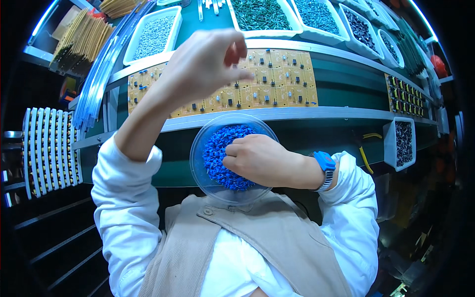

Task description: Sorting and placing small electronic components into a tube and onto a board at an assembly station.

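Note:
My left hand [213, 57] is raised over a long tan circuit board panel [302, 91]. Its fingers are curled, the thumb stands apart from them, and nothing shows between. The panel carries rows of small black parts, and a few blue parts sit at its left end. Below it, a round clear plastic bowl [197, 171] holds a heap of small blue electronic components [220, 148] with thin leads. My right hand [255, 161] reaches into that bowl, fingers bent together against the heap. Its fingertips are hidden, so what they pinch cannot be made out.
White trays of components [260, 17] line the far side. A white bin of dark parts [403, 143] and yellow-handled pliers [365, 154] lie to the right. Another populated board [405, 96] sits on the metal rail [346, 113]. Clear tubes [101, 74] and stacked boards [52, 151] are at left.

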